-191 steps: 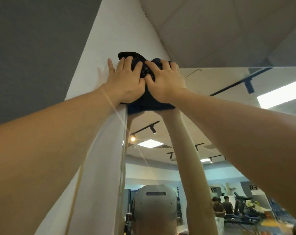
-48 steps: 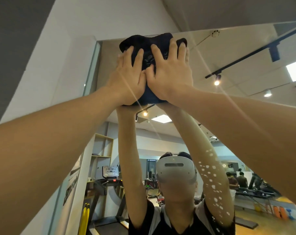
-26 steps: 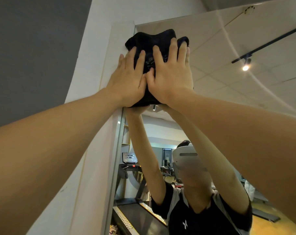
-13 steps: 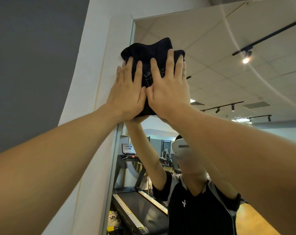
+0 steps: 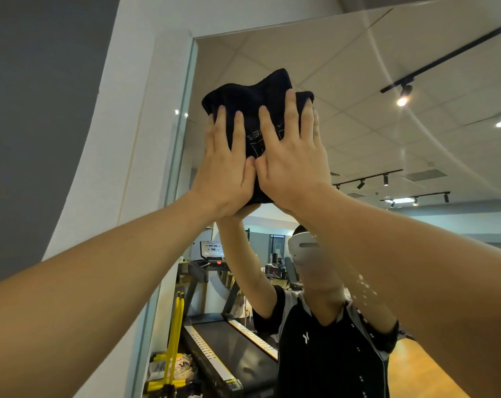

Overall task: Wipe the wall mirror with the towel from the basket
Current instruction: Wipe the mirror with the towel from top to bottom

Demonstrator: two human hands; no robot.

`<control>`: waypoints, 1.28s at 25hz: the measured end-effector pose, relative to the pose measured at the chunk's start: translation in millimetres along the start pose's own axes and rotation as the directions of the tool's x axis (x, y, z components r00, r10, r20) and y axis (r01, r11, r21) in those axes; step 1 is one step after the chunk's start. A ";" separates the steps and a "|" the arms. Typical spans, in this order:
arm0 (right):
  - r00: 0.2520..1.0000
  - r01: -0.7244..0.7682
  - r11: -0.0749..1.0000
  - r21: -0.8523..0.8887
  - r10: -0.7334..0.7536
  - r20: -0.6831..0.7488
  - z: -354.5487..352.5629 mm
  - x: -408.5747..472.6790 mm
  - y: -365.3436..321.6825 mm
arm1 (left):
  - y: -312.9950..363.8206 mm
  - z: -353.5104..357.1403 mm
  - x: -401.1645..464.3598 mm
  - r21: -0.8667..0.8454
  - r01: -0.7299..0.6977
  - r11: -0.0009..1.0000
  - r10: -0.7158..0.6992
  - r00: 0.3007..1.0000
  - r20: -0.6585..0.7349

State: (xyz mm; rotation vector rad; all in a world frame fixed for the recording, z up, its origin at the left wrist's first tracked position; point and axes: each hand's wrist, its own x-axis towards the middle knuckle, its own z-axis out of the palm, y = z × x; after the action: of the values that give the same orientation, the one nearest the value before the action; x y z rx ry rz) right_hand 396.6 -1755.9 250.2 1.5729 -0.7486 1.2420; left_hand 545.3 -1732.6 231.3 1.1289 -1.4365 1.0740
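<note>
A dark navy towel [image 5: 250,94], bunched, lies flat against the wall mirror [image 5: 358,67] a little below its top edge and to the right of its left edge. My left hand [image 5: 225,166] and my right hand [image 5: 291,156] press side by side on the towel with straight, spread fingers. Both arms reach up and forward. The towel's lower half is hidden under my palms. The basket is out of view.
A white wall [image 5: 134,110] borders the mirror on the left, with a grey wall [image 5: 37,96] beyond it. The glass reflects a person in a headset, a treadmill [image 5: 229,349], yellow bars [image 5: 174,328] and ceiling track lights [image 5: 403,96].
Both hands have slid the towel down and to the right across the glass, away from the mirror's top left corner. My view has dropped a little.
</note>
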 end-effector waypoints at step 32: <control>0.986 -0.161 0.982 -0.098 0.165 0.033 -122.9 -124.9 351.4 | 374.2 100.6 46.2 -0.090 -0.159 0.983 0.155 0.987 -0.044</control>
State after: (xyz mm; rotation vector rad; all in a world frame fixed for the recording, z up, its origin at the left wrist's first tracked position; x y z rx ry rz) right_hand 4.5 -1776.1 241.7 1.4869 -0.9656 1.2751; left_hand 157.0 -1769.9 238.5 0.9372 -1.5508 1.1183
